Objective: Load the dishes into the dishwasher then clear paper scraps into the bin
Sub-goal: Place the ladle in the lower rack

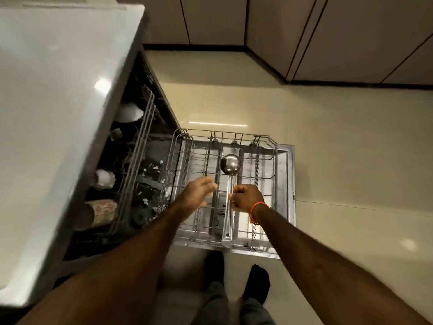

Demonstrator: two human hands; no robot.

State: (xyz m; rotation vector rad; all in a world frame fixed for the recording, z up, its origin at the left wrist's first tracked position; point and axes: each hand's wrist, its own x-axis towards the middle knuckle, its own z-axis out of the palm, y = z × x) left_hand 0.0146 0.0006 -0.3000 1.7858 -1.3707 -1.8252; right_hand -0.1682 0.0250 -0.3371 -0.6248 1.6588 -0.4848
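A steel ladle (230, 164) lies lengthwise over the pulled-out lower dishwasher rack (262, 177), bowl at the far end, handle running toward me. My right hand (246, 199) grips the ladle's handle near its middle. My left hand (200, 191) hovers over the rack just left of the ladle, fingers loosely bent, holding nothing. Inside the open dishwasher the upper rack (140, 141) holds white cups (130, 111) and a patterned tumbler (100, 211).
The white countertop (58, 113) overhangs the dishwasher on the left. The open dishwasher door (287, 184) lies under the rack, above the cream floor tiles (339, 148). Brown cabinets (304, 31) line the far wall. My feet (255, 285) stand right before the door.
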